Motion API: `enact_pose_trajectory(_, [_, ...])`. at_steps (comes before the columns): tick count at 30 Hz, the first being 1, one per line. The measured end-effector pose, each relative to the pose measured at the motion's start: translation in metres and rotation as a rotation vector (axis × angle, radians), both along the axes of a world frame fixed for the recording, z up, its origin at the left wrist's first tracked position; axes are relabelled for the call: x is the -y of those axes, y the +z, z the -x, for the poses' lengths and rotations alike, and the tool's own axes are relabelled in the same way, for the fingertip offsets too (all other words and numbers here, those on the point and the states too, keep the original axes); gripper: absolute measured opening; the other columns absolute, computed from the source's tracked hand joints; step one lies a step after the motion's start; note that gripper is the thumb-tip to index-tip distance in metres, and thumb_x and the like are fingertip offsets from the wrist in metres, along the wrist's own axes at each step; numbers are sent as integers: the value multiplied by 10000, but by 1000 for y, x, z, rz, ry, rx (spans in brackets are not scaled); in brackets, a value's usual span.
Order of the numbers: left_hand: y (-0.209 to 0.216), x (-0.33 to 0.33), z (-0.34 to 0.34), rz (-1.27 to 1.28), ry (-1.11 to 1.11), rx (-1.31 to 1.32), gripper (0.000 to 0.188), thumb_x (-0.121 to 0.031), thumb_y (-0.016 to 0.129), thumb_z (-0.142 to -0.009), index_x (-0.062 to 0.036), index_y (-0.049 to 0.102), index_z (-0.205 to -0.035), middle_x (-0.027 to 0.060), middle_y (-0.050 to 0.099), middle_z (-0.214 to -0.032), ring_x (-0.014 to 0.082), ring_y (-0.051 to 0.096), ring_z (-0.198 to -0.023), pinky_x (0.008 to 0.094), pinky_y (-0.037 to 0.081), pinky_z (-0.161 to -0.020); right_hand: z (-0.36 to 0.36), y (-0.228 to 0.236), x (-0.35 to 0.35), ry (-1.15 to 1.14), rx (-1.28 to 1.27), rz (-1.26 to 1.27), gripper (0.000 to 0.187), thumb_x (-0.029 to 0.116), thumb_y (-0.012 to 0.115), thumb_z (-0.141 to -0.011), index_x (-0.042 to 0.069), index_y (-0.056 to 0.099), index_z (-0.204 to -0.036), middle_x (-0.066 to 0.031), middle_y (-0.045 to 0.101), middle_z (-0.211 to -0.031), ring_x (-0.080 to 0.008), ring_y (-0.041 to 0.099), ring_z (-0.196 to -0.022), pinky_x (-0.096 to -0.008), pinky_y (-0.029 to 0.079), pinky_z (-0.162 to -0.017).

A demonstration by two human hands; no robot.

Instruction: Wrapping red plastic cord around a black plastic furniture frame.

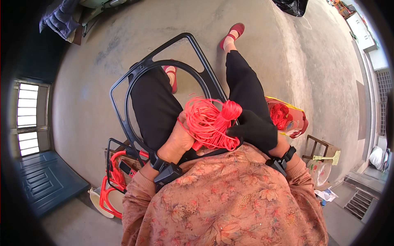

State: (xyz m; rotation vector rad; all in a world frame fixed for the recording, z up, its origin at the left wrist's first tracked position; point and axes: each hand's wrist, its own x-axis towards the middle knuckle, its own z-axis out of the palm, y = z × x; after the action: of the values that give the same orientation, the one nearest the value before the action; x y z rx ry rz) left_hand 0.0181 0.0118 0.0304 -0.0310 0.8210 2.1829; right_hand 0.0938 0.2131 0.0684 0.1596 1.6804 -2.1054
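A bundle of red cord (211,123), tied in a bunch at its upper right, lies between my hands above my lap. My bare left hand (180,136) is closed round its left side, with the fingertips hidden behind the loops. On the other side my right hand (256,130), in a black glove, grips the bundle's right edge with the thumb in front. Its other fingers are mostly hidden. Beneath the cord a black frame (120,104), with a round ring inside an angular outline, rests tilted across my thighs.
By my right leg stands a red and yellow bag (296,121) with more red cord (279,116). To my left are a red frame (107,199) and a smaller black frame (108,164). A wooden stool-like piece (316,147) stands at the right. A black plastic bag (292,6) lies farther off.
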Motion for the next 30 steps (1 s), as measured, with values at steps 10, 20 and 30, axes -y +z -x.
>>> enact_pose_trajectory(10, [5,-4,3,207,-46,-125,109,-122,606,-894,-21,586,-929,16,623,-834,78,590,-728,223,508,-673,10,-10,14,-79,-5,-195,331,194,711,-787,-2,616,-1036,-9,632,-842,-85,568,-763,-246,481,-706])
enact_pose_trajectory(20, [13,-2,5,255,-154,16,178,-203,556,-933,-36,580,-877,28,614,-782,93,588,-672,246,526,-656,-41,-33,-65,181,-951,-1039,277,122,580,-876,35,580,-1139,-80,581,-1121,-154,534,-1049,-303,429,-904])
enact_pose_trajectory(30, [23,-18,1,256,-44,-8,204,-200,484,-968,-24,561,-898,119,653,-926,190,665,-788,286,548,-728,-44,-54,-161,-1035,8,330,401,403,542,-915,90,559,-1166,-79,627,-1016,-194,602,-866,-341,493,-763])
